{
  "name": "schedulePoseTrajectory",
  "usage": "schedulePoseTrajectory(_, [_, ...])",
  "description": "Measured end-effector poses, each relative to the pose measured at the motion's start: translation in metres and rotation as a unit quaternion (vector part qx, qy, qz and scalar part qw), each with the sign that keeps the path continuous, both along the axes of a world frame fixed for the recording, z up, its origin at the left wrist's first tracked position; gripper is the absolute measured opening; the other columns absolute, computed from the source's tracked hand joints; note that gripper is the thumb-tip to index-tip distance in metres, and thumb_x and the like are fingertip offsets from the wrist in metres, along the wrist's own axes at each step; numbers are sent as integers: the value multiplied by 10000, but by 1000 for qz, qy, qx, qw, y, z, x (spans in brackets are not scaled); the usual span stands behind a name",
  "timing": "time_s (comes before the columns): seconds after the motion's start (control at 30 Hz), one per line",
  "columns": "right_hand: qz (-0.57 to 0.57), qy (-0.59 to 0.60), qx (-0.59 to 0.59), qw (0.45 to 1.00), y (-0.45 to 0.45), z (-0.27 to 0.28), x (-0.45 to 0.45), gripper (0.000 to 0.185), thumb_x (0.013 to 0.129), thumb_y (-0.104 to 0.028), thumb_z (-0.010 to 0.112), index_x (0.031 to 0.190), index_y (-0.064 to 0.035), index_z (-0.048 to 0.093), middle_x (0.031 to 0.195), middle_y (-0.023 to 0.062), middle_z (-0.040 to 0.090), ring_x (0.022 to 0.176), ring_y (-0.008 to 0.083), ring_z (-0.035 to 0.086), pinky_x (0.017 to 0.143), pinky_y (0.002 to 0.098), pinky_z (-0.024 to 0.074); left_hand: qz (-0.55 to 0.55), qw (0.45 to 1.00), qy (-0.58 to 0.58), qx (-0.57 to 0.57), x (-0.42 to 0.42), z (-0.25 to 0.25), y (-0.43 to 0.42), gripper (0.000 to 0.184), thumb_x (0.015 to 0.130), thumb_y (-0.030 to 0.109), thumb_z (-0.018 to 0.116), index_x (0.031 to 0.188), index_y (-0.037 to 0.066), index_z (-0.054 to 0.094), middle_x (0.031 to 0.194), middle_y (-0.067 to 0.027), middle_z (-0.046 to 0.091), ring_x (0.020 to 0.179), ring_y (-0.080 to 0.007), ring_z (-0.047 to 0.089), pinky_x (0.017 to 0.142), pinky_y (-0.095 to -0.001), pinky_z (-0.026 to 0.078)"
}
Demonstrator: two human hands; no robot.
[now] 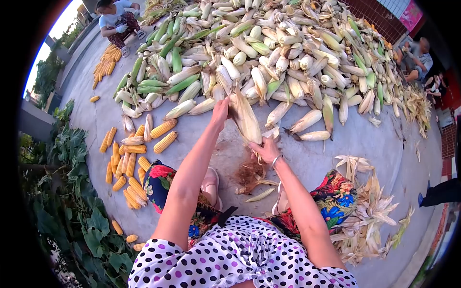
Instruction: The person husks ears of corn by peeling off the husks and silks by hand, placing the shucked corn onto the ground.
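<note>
Between my two hands, in front of my knees, is an ear of corn (pixel 246 118) still in its pale, dry husk. My left hand (pixel 221 111) grips its upper, darker end, fingers closed. Around the lower end near the stalk, my right hand (pixel 267 150) is wrapped; a bangle sits on that wrist. The ear tilts down to the right. Below it, a clump of brown corn silk (pixel 249 175) and a few loose husk leaves (pixel 261 194) lie on the concrete between my feet.
A big heap of unhusked corn (pixel 288 53) fills the ground ahead. Husked yellow ears (pixel 129 161) lie at my left, stripped husks (pixel 367 216) at my right. One person (pixel 120 24) squats at the far left, another (pixel 418 60) sits at the far right. Green plants (pixel 72 206) border the left edge.
</note>
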State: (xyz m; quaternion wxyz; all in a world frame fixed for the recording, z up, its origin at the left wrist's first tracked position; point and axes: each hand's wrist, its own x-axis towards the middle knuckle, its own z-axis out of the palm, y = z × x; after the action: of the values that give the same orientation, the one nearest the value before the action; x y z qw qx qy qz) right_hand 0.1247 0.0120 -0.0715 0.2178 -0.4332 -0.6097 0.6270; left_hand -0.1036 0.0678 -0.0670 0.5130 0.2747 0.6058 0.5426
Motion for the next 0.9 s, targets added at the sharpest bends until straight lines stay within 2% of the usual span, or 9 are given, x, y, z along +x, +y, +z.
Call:
schedulePoseTrajectory(0.13, [10, -60, 91, 994, -19, -4, 3, 400, 787, -233, 708, 999, 65, 547, 780, 91, 641, 549, 139, 620, 476, 260, 508, 37, 997, 53, 43, -4, 3, -3, 322, 904, 267, 484, 1017, -14, 594, 879, -49, 599, 788, -124, 527, 677, -278, 418])
schedulePoseTrajectory(0.17, [10, -88, 186, 979, -20, -18, 3, 595, 691, -377, 749, 969, 90, 507, 791, 246, 634, 694, 371, 643, 626, 420, 503, 33, 995, 82, 45, -4, 5, -6, 311, 902, 256, 486, 997, -15, 606, 860, -49, 602, 774, -125, 529, 674, -277, 419])
schedulePoseTrajectory(0.27, [-1, -239, 231, 943, -47, 15, 2, 625, 692, -391, 739, 990, 81, 459, 853, 307, 609, 811, 447, 604, 699, 469, 482, 88, 988, 105, 74, -1, -1, -8, 241, 878, 168, 518, 914, -41, 632, 784, -62, 612, 697, -125, 539, 633, -276, 434])
schedulePoseTrajectory(0.5, [-104, -237, 289, 922, -60, -28, 2, 503, 778, -269, 671, 1063, 35, 390, 873, 285, 590, 841, 456, 579, 702, 495, 463, 247, 956, -36, 156, 37, 1, -12, 143, 824, 79, 561, 820, -37, 644, 679, -35, 593, 610, -119, 526, 559, -288, 434])
schedulePoseTrajectory(0.6, [-142, -245, 297, 912, -55, -35, 8, 462, 783, -211, 656, 1074, 27, 389, 957, 278, 562, 894, 447, 565, 730, 491, 462, 275, 954, -64, 97, 53, 10, -13, 119, 827, 57, 548, 796, -25, 629, 661, -49, 583, 594, -147, 543, 543, -299, 454])
schedulePoseTrajectory(0.7, [-142, -280, 273, 909, -29, -54, 19, 517, 802, -211, 617, 1182, 41, 374, 1075, 310, 508, 989, 456, 506, 821, 478, 440, 278, 885, -369, 53, 77, 4, -12, 107, 837, 39, 525, 831, -30, 606, 707, -89, 599, 598, -200, 576, 540, -337, 495])
schedulePoseTrajectory(0.8, [-173, -276, 185, 927, 4, -89, 24, 511, 807, -214, 596, 1200, 31, 381, 1112, 304, 487, 1064, 451, 462, 875, 461, 420, 199, 915, -349, -51, 108, 9, -26, 100, 844, 22, 507, 889, -35, 576, 755, -125, 602, 617, -249, 601, 539, -378, 525])
schedulePoseTrajectory(0.83, [-215, -243, 202, 924, 8, -85, 25, 555, 761, -201, 632, 1188, 39, 372, 1145, 274, 457, 1071, 424, 472, 875, 461, 420, 187, 898, -397, -34, 105, -4, -17, 144, 907, 108, 462, 953, -3, 540, 879, -132, 624, 758, -262, 626, 697, -419, 533])
schedulePoseTrajectory(0.9, [-242, -169, 371, 881, -1, -58, 28, 598, 766, -221, 641, 1221, 47, 361, 1148, 267, 453, 1072, 406, 474, 890, 455, 411, 221, 862, -455, 11, 112, 0, -15, 136, 908, 106, 455, 947, 8, 542, 872, -123, 605, 761, -263, 606, 691, -436, 520])
